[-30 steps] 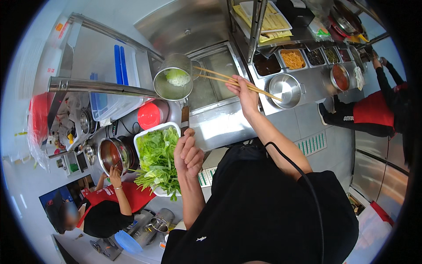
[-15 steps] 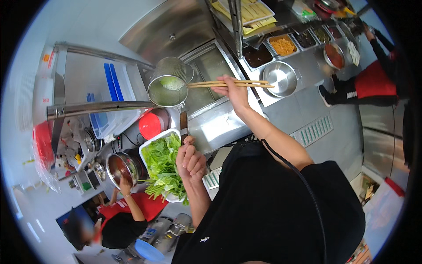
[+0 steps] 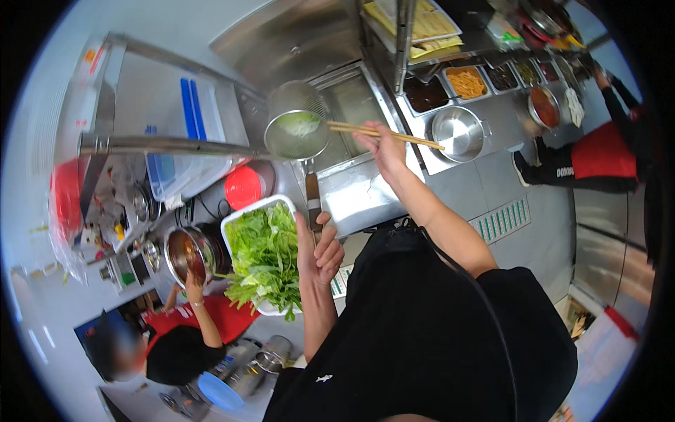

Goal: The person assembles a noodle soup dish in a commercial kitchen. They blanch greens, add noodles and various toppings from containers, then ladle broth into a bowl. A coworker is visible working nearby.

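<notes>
The person's right hand (image 3: 385, 146) pinches two slender pale-wood chopsticks (image 3: 411, 138), their tips together at the rim of one deep, cylindrical wire-mesh strainer (image 3: 299, 148). The left hand (image 3: 321, 245) curls loosely around the end of the strainer's brown handle (image 3: 312, 187). The strainer, its round mouth facing the camera, holds a single portion of green and white food (image 3: 302, 125) and sits at the left side of a rectangular steel tank (image 3: 385, 105) with smooth, shiny edges. Just left of the left hand, one white plastic tub (image 3: 286, 202) brims with ruffled leafy greens (image 3: 260, 243); above it shows one round red lid (image 3: 242, 188). A tubular steel rail (image 3: 176, 145) cuts across the view of clear plastic boxes (image 3: 165, 172). Right of the tank stand one round, polished steel pot (image 3: 460, 133), five rectangular food pans (image 3: 467, 83) in a row, and one steel bowl of red sauce (image 3: 543, 107). Two co-workers in red and black flank the scene, the left one's hand (image 3: 195, 288) at another steel bowl (image 3: 172, 253).
</notes>
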Motion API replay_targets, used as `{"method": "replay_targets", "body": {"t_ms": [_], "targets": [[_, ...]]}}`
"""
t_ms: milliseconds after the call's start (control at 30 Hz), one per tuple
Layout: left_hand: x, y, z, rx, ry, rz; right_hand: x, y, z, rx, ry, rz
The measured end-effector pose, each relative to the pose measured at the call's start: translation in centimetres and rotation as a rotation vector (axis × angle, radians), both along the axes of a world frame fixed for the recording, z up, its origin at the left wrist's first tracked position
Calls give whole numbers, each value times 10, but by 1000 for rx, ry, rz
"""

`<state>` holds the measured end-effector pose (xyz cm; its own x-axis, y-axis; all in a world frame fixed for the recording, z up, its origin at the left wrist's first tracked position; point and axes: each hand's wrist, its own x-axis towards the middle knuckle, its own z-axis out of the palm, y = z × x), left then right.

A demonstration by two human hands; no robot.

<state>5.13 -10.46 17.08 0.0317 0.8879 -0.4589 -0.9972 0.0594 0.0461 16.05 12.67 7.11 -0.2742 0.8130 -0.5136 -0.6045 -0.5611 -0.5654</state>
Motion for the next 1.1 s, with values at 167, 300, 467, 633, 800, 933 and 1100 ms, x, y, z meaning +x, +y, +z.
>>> {"method": "replay_targets", "body": {"t_ms": [167, 300, 467, 633, 800, 933, 1100], "targets": [[8, 3, -7, -65, 88, -36, 2, 5, -4, 72, -10, 7], [9, 4, -15, -144, 204, -57, 4, 9, -16, 66, -43, 52], [6, -2, -28, -201, 280, -93, 5, -1, -15, 16, -91, 79], [24, 5, -41, -422, 372, -143, 12, -7, -29, -2, -132, 116], [22, 0, -62, -393, 275, -153, 19, -12, -56, -19, -129, 147], [18, -7, -69, -428, 278, -176, 24, -11, -57, -34, -147, 123], [17, -11, -74, -267, 182, -187, 24, -8, -49, -29, -139, 120]]}}
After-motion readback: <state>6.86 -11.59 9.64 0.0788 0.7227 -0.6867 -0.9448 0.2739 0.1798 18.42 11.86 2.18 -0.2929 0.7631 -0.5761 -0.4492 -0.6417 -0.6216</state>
